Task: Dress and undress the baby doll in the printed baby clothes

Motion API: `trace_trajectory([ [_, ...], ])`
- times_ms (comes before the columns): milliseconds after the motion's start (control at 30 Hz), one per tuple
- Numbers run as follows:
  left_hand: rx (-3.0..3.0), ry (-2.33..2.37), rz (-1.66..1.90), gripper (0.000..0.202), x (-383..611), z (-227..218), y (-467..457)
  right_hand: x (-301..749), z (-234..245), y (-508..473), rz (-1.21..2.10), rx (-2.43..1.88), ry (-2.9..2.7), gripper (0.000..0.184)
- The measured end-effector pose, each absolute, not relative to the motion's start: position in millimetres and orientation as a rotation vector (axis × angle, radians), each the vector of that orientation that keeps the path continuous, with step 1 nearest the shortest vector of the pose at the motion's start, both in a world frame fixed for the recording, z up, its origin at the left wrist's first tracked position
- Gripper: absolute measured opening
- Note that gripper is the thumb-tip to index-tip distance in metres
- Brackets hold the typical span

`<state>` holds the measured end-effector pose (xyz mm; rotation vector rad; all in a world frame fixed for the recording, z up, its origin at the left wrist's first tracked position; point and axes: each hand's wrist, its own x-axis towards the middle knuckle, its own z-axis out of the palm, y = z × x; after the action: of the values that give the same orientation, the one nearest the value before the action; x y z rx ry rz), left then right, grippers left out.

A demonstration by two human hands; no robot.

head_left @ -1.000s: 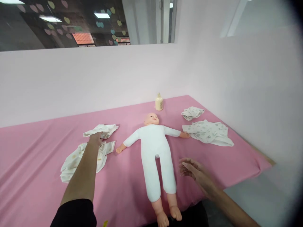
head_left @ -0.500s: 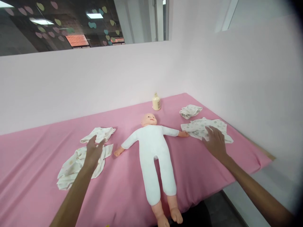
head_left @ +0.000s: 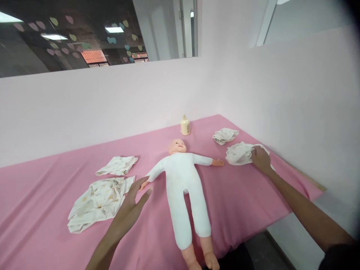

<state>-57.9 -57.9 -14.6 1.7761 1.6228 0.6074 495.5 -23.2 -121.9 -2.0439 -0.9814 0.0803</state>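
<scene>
A baby doll (head_left: 185, 187) in a white suit lies on its back on the pink table (head_left: 42, 187), arms spread. My left hand (head_left: 132, 210) hovers open with fingers stretched, just left of the doll's arm and beside a spread patterned garment (head_left: 98, 200). My right hand (head_left: 260, 159) reaches far right and is closed on a bunched white patterned garment (head_left: 239, 153) near the doll's other hand.
A folded white cloth (head_left: 118, 165) lies behind the left garment. Another crumpled cloth (head_left: 225, 135) sits at the back right, and a cream bottle (head_left: 185, 126) stands by the pink wall. The table's right edge runs close to the right garment.
My left hand drew back from the left garments toward the doll's arm. My right hand reached across to the right garment and gathered it into a bunch.
</scene>
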Motion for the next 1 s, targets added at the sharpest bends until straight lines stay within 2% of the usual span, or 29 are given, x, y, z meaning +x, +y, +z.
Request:
trace_trajectory([
  [167,1.788,1.497,0.573,0.053,-35,-8,-65,498,-79,-18,0.215,-1.789,-0.637,0.029],
  [300,1.786,1.287,0.562,0.052,-4,-6,-67,462,-41,-28,0.364,-1.554,-0.636,0.029],
  [467,1.816,0.944,0.563,0.057,52,15,-71,374,25,-60,0.632,-1.256,-0.977,0.036],
  [567,1.822,0.86,0.717,0.069,81,31,-74,322,60,-78,0.835,-1.202,-1.263,0.043],
  [633,1.786,0.832,0.858,0.068,92,39,-75,295,74,-85,0.977,-1.117,-1.406,0.046],
  [767,1.579,0.803,1.077,0.051,92,45,-73,267,75,-91,1.223,-0.857,-1.51,0.053],
  [867,1.49,0.864,1.15,0.031,78,46,-66,262,63,-92,1.245,-0.775,-1.512,0.058],
  [1000,1.509,0.85,1.223,0.022,58,49,-55,262,47,-91,1.272,-0.848,-1.538,0.049],
])
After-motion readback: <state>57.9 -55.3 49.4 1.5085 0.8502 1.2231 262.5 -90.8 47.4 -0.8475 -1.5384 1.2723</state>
